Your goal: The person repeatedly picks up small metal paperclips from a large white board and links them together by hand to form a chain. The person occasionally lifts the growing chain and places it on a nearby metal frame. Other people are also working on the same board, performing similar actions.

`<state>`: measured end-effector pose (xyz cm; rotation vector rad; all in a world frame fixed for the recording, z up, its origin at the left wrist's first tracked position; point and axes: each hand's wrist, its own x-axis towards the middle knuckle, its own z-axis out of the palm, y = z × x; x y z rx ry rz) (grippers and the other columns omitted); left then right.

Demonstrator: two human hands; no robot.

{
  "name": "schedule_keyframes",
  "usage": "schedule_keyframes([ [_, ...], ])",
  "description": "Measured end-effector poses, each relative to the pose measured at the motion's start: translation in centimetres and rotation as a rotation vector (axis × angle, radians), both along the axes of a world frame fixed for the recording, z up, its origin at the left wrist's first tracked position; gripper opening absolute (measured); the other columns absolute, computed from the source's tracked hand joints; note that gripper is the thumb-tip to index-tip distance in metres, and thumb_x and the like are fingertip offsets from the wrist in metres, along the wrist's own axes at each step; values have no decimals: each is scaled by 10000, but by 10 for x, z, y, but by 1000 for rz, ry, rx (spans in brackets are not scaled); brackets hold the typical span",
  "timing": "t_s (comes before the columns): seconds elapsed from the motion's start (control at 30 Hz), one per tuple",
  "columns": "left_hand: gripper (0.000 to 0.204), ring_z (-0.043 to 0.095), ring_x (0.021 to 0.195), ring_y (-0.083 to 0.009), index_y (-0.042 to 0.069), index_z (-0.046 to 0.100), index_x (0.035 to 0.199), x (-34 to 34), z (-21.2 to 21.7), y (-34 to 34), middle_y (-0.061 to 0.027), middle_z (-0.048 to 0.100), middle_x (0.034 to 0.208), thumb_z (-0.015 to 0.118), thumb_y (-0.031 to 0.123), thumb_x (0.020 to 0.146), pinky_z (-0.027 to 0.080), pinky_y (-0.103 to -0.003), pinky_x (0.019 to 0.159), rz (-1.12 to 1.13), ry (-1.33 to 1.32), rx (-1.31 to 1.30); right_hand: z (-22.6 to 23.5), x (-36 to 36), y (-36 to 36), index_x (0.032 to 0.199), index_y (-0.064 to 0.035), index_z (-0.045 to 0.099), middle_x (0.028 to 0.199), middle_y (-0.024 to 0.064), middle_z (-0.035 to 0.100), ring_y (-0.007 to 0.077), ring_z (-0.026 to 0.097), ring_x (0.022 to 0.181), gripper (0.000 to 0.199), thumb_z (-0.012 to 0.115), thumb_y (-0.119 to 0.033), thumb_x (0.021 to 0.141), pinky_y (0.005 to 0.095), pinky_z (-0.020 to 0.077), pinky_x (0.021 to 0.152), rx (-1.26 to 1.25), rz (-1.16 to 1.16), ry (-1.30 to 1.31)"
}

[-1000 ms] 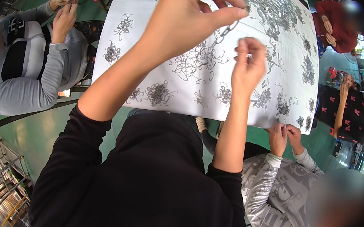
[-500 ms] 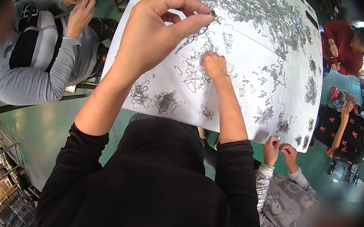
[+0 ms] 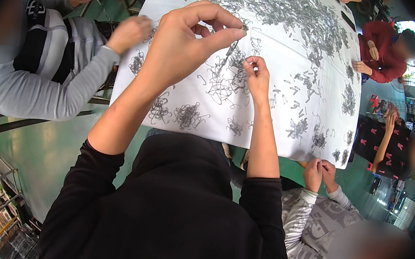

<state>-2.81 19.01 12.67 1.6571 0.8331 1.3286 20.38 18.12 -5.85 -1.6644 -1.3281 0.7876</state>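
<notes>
My left hand (image 3: 192, 41) is raised over the table, thumb and forefinger pinching a small dark metal piece (image 3: 244, 28). Just below those fingertips runs a dark, narrow strand (image 3: 230, 53); I cannot tell whether it hangs from the piece or lies on the table. My right hand (image 3: 257, 76) is lower and to the right, its thumb and fingertips together beside a loose pile of thin curved wire hooks (image 3: 219, 90). Whatever the right fingertips hold, if anything, is too small to make out. Both hands are over the white tabletop (image 3: 273, 132).
A broad heap of small dark metal pieces (image 3: 283, 5) covers the far side. Smaller hook piles (image 3: 189, 116) lie along the near edge. Co-workers sit around: one in a grey sleeve (image 3: 83, 77) at left, one in patterned grey (image 3: 309, 223) at near right, others at far right.
My right hand has risen off the hook pile and turned, fingertips now pinched. My left hand has shifted slightly right and nearer. The left co-worker's hand has reached to the table edge.
</notes>
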Motion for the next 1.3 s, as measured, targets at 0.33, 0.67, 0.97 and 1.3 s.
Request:
schedule_keyframes([
  [0.33,109,599,718,-61,59,728,880,1,-1,-13,1,708,820,725,138,805,430,-211,629,-57,-28,-48,-22,12,-13,891,-24,652,756,59,689,142,644,687,116,699,-57,790,297,507,626,-332,-73,-154],
  [0.67,128,628,731,-88,30,710,911,7,9,-29,-27,711,826,714,115,816,448,-220,622,-65,70,73,172,-36,-66,964,17,577,857,130,679,158,649,688,213,710,1,799,232,505,594,173,-117,686],
  [0.97,168,544,679,-86,47,699,960,34,13,-41,-22,690,829,697,35,793,448,-225,648,-193,93,131,223,-67,-100,941,3,555,858,133,667,161,648,696,205,705,34,805,266,540,650,438,-279,650],
  [1.3,300,595,763,-112,73,666,1106,76,1,-68,-42,688,885,681,38,808,477,-259,696,-278,4,197,218,-58,-143,884,-10,473,893,154,645,156,631,726,247,672,111,801,280,547,676,728,-503,455],
])
